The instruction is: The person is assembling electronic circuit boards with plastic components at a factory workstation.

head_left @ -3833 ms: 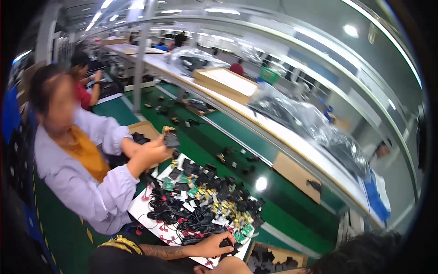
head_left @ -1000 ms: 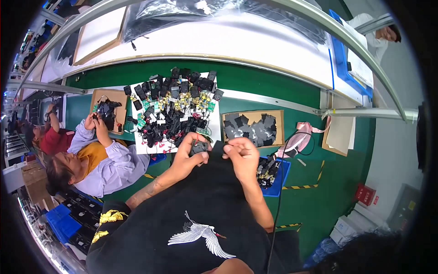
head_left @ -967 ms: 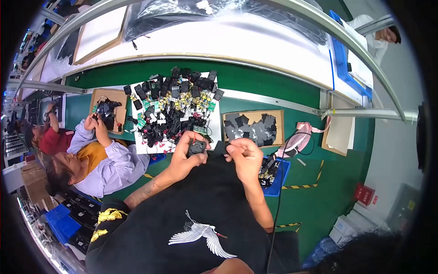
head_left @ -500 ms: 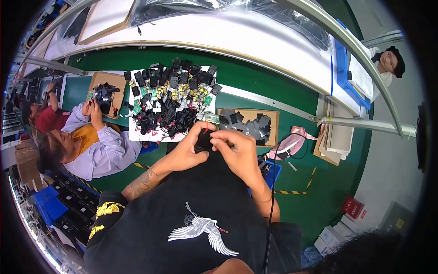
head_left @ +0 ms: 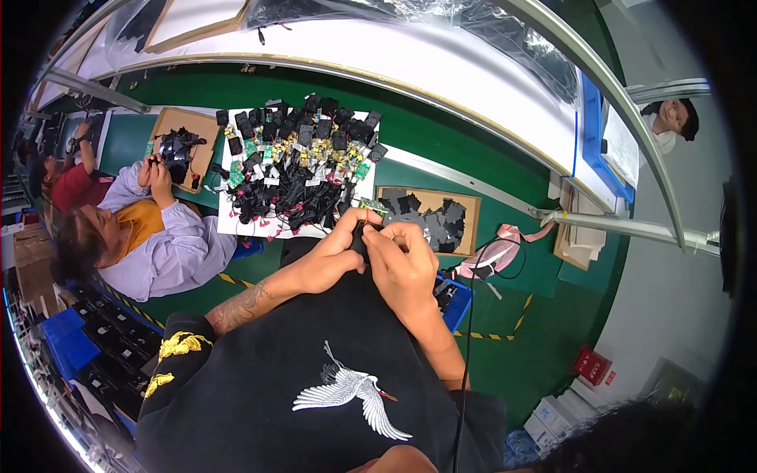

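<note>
Black plastic shows between the two hands at the centre of the frame: a small part (head_left: 359,241), mostly covered by fingers, with a green circuit board (head_left: 374,206) just above it. The left hand (head_left: 335,256) is curled round the part, its thumb and forefinger nearly closed. The right hand (head_left: 405,268) meets it from the other side, thumb and fingertips drawn close together; from where I stand I can't tell whether they grip it or only press.

Just beyond, left of centre, a heap of black housings, boards and cables (head_left: 300,197) covers a white board (head_left: 366,188) on the green tabletop (head_left: 449,134). White tags (head_left: 272,180) sit among the cables, too small to read. Right of the heap, a cardboard tray (head_left: 473,225) holds dark flat pieces (head_left: 443,223), with a pink bag (head_left: 498,258) beside it.

At the upper right, a printed sheet (head_left: 620,150) lies in a blue tray (head_left: 590,110), its lines illegible. Pale lettering marks a red box (head_left: 591,365) at the lower right. Left, a co-worker in lilac sleeves (head_left: 169,256) bends over similar parts.
</note>
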Demonstrator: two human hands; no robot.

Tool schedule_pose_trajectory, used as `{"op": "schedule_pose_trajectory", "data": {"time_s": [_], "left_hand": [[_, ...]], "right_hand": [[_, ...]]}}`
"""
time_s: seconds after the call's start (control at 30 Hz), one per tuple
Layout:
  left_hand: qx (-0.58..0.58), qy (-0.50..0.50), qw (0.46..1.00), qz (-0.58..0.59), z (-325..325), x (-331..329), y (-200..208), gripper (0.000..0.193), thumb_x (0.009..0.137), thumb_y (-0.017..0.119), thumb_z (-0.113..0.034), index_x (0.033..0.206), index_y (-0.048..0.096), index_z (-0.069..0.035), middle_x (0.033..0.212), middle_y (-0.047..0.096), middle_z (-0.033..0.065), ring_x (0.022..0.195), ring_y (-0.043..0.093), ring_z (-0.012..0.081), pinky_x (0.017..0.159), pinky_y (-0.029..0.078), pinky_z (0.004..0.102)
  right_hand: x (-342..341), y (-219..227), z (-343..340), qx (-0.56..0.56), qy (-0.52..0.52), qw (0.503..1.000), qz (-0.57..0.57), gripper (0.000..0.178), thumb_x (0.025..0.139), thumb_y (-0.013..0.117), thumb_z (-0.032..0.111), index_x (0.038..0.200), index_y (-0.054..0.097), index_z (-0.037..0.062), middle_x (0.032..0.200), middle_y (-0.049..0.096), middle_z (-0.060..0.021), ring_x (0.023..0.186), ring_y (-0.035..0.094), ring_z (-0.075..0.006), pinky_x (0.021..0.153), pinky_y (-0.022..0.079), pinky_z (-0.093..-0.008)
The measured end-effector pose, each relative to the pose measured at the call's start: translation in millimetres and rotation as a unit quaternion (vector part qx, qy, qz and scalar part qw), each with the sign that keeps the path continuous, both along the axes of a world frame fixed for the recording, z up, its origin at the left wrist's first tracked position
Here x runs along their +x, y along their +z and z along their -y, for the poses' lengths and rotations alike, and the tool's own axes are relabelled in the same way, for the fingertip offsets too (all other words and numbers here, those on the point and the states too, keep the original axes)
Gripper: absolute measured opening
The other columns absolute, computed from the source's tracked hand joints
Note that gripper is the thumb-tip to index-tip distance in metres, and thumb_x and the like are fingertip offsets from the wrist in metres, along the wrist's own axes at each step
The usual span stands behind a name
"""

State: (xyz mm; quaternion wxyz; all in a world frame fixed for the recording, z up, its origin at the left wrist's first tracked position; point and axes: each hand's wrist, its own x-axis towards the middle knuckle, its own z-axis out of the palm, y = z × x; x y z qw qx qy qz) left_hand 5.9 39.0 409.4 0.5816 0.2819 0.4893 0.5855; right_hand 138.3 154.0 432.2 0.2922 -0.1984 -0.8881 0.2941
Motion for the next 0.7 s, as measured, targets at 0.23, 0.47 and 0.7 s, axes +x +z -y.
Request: {"op": "schedule_pose_trajectory", "data": {"time_s": [0.23,0.47,0.7], "left_hand": [[0.025,-0.027,0.999,-0.001,6,-13,6,0.037,0.103,0.048,-0.015,0.138,0.041,-0.006,0.123,0.055,0.0077,0.093,0.059,0.0117,0.074,0.048,0.0278],[0.012,-0.075,0.997,0.004,6,-23,7,0.035,0.110,0.049,-0.037,0.126,0.049,-0.007,0.113,0.064,0.0065,0.079,0.062,0.0095,0.066,0.047,0.0234],[0.040,-0.147,0.982,0.108,3,-32,12,0.035,0.110,0.052,-0.039,0.123,0.052,-0.007,0.104,0.066,0.0052,0.070,0.062,0.0090,0.058,0.043,0.0213]], "right_hand": [[-4,5,-4,-0.139,-0.042,0.989,0.019,0.062,0.071,0.090,0.012,0.125,0.060,0.0064,0.120,0.057,-0.0176,0.103,0.063,-0.0372,0.082,0.055,-0.0435],[-7,13,-10,-0.246,0.006,0.969,0.027,0.076,0.071,0.085,0.011,0.139,0.052,0.0061,0.141,0.051,-0.0200,0.126,0.056,-0.0398,0.104,0.048,-0.0470],[7,10,-49,-0.336,0.248,0.907,0.044,0.082,0.074,0.088,0.016,0.148,0.054,0.0042,0.146,0.056,-0.0179,0.137,0.054,-0.0320,0.116,0.040,-0.0435]]}}
